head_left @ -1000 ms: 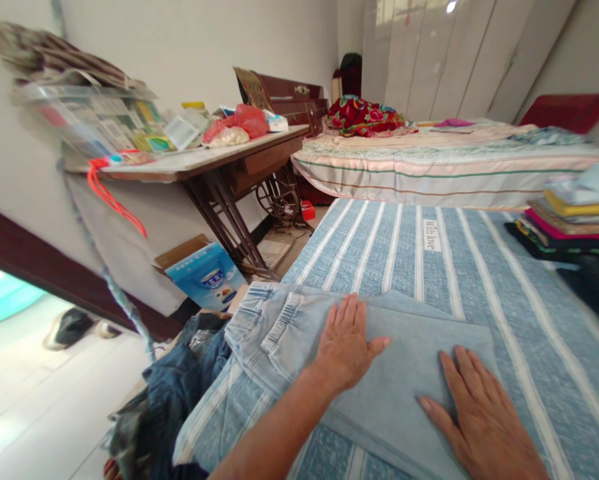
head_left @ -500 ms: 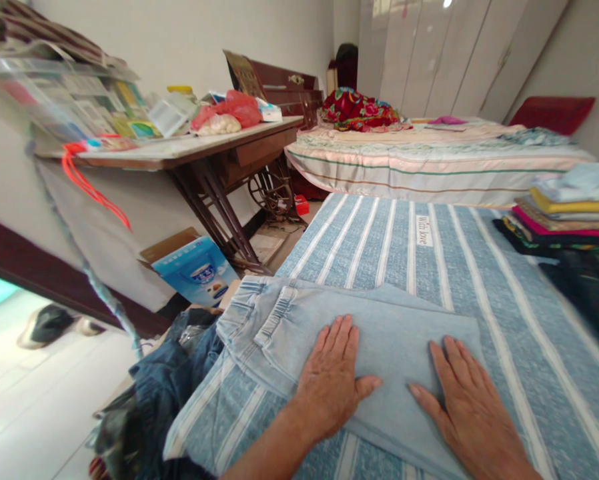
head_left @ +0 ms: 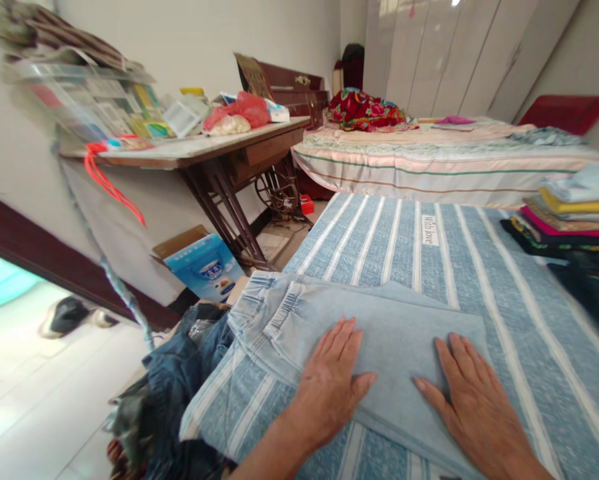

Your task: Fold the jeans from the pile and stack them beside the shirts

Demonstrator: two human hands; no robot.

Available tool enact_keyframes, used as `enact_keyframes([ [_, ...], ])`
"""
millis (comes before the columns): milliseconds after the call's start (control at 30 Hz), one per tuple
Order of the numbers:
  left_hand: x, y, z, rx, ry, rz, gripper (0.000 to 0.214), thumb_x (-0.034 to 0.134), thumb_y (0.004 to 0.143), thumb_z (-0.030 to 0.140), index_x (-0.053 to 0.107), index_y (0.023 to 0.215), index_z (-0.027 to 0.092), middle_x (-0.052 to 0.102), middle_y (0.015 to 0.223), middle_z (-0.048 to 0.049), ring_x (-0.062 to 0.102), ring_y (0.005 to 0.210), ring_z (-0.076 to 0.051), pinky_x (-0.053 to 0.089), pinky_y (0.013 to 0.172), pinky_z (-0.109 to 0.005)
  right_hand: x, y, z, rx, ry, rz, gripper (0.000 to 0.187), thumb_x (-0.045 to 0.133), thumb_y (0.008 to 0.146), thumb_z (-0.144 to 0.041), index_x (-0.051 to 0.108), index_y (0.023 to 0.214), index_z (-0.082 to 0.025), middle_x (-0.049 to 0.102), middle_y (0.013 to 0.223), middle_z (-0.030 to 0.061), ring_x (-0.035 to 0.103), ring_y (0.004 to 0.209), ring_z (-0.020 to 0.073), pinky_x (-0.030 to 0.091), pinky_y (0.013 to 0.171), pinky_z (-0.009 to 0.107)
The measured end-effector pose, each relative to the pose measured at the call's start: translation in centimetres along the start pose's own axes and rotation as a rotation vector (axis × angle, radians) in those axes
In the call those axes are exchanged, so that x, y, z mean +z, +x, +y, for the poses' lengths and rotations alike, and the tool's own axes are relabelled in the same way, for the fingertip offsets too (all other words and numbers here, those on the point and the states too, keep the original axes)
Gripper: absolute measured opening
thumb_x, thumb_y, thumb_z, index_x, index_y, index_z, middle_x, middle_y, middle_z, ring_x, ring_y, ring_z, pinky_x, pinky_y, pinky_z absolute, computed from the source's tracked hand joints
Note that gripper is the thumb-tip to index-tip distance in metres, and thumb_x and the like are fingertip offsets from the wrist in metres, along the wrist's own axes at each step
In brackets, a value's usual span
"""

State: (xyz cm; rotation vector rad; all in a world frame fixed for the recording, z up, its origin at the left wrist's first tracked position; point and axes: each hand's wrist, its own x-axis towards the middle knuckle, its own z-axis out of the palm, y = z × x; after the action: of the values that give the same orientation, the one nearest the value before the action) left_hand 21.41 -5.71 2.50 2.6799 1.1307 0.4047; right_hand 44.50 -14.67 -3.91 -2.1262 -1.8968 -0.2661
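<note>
Light blue folded jeans [head_left: 389, 333] lie on the blue and white striped bedspread [head_left: 479, 267], waistband toward the left edge. My left hand [head_left: 329, 383] rests flat on the jeans near their front edge, fingers stretched and close together. My right hand [head_left: 472, 407] lies flat on the right part of the jeans, fingers spread. Both hands press on the fabric and hold nothing.
A heap of dark denim clothes [head_left: 174, 393] sits beside the bed at lower left. Folded clothes are stacked [head_left: 574, 213] at the bed's right edge. A cluttered sewing table [head_left: 199, 150] stands left, a blue box [head_left: 204, 267] under it. A second bed [head_left: 439, 160] lies beyond.
My left hand has slid back toward me along the jeans. My right hand has stayed flat in nearly the same spot. The view has shifted slightly.
</note>
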Motion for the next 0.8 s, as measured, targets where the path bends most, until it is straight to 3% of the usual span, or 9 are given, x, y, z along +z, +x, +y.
enact_keyframes([
  [67, -1.5, -0.7, -0.8, -0.061, -0.074, 0.154, 0.047, 0.048, 0.087, 0.030, 0.041, 0.132, 0.018, 0.037, 0.143, -0.0102, 0.029, 0.134, -0.023, 0.032, 0.108, -0.043, 0.1, 0.0, 0.0, 0.001, 0.000, -0.002, 0.079, 0.027, 0.085, -0.064, 0.046, 0.128, -0.001, 0.033, 0.140, 0.0247, 0.022, 0.133, 0.0351, 0.028, 0.103, 0.052],
  [133, -3.0, -1.6, -1.7, -0.214, -0.139, 0.353, 0.044, 0.049, 0.085, 0.029, 0.045, 0.129, 0.022, 0.041, 0.141, -0.0076, 0.033, 0.132, -0.024, 0.030, 0.109, -0.044, 0.1, 0.0, 0.0, 0.006, -0.002, 0.001, 0.078, 0.027, 0.085, -0.063, 0.045, 0.129, -0.001, 0.033, 0.141, 0.0245, 0.022, 0.133, 0.0349, 0.028, 0.103, 0.052],
  [233, -4.7, -3.3, -3.4, -0.593, -0.283, 0.617, 0.047, 0.061, 0.076, 0.034, 0.051, 0.122, 0.026, 0.045, 0.138, -0.0040, 0.038, 0.129, -0.027, 0.027, 0.110, -0.044, 0.3, 0.0, 0.0, 0.004, -0.013, 0.014, 0.077, 0.027, 0.085, -0.063, 0.046, 0.128, -0.001, 0.034, 0.139, 0.0248, 0.023, 0.133, 0.0348, 0.028, 0.104, 0.051],
  [300, -5.2, -4.6, -4.2, -0.884, -0.467, 0.701, 0.057, 0.067, 0.070, 0.037, 0.050, 0.123, 0.027, 0.044, 0.138, -0.0039, 0.042, 0.125, -0.030, 0.028, 0.109, -0.046, 0.4, 0.0, 0.1, 0.002, -0.026, 0.015, 0.077, 0.028, 0.085, -0.064, 0.047, 0.127, -0.002, 0.036, 0.138, 0.0244, 0.023, 0.133, 0.0343, 0.028, 0.104, 0.051],
  [367, -5.4, -5.7, -4.8, -1.084, -0.710, 0.753, 0.064, 0.070, 0.067, 0.035, 0.047, 0.125, 0.027, 0.043, 0.140, -0.0046, 0.043, 0.124, -0.030, 0.030, 0.108, -0.047, 0.4, 0.0, 0.2, -0.002, -0.041, 0.010, 0.077, 0.028, 0.085, -0.063, 0.048, 0.127, -0.002, 0.037, 0.138, 0.0242, 0.025, 0.132, 0.0340, 0.030, 0.103, 0.050],
  [433, -5.7, -6.5, -5.0, -1.143, -0.966, 0.845, 0.058, 0.072, 0.066, 0.027, 0.051, 0.119, 0.026, 0.046, 0.137, -0.0049, 0.043, 0.124, -0.028, 0.032, 0.107, -0.045, 0.2, 0.0, 0.1, -0.003, -0.053, 0.006, 0.075, 0.028, 0.086, -0.062, 0.049, 0.126, -0.001, 0.039, 0.136, 0.0245, 0.028, 0.131, 0.0347, 0.031, 0.102, 0.050],
  [567, -6.7, -7.0, -5.0, -1.093, -1.385, 1.007, 0.028, 0.065, 0.066, 0.012, 0.060, 0.093, 0.018, 0.063, 0.112, -0.0084, 0.052, 0.115, -0.030, 0.046, 0.094, -0.050, -1.2, 0.7, -1.6, 0.003, -0.038, 0.012, 0.065, 0.030, 0.087, -0.054, 0.050, 0.125, -0.004, 0.042, 0.135, 0.0217, 0.033, 0.128, 0.0342, 0.031, 0.101, 0.053],
  [667, -7.3, -6.6, -5.1, -1.154, -1.584, 0.935, 0.015, 0.057, 0.069, 0.007, 0.061, 0.082, 0.014, 0.065, 0.105, -0.0109, 0.056, 0.109, -0.028, 0.049, 0.089, -0.053, -2.8, 2.2, -4.6, -0.064, 0.050, -0.061, 0.059, 0.034, 0.088, -0.047, 0.048, 0.129, -0.008, 0.041, 0.138, 0.0175, 0.034, 0.129, 0.0288, 0.032, 0.103, 0.046],
  [800, -7.4, -6.2, -5.6, -1.204, -1.702, 0.845, 0.011, 0.052, 0.075, 0.007, 0.061, 0.077, 0.012, 0.064, 0.107, -0.0126, 0.060, 0.102, -0.025, 0.052, 0.084, -0.049, -4.9, 5.3, -8.9, -0.158, 0.149, -0.275, 0.053, 0.040, 0.087, -0.036, 0.044, 0.133, -0.011, 0.037, 0.142, 0.0131, 0.030, 0.132, 0.0269, 0.026, 0.106, 0.044],
])
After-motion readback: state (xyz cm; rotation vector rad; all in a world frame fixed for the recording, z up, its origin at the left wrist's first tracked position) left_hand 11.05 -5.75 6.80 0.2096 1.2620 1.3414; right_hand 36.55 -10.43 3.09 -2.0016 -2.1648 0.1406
